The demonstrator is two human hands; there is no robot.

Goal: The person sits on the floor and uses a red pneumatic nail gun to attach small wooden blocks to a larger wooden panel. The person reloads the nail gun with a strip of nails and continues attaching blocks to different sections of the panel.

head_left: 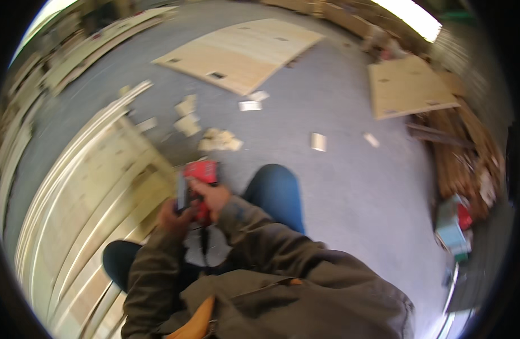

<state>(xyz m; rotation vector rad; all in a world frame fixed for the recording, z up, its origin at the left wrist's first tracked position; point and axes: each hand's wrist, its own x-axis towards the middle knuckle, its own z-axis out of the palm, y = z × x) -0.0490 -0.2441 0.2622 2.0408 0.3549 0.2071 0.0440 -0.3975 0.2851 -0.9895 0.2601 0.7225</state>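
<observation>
Power tool (pixel 202 169) — red, with black and grey parts, blurred; both hands (pixel 216 199) grip it.

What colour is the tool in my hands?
The tool is mostly red, with some black and grey; it shows best in the head view, though slightly blurred.

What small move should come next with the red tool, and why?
I'd probably hold the red tool steady and check how it meets the boards before anything else. The left hand and right hand are both on it, close by the boards' edge, but blur hides whether it touches them.
</observation>
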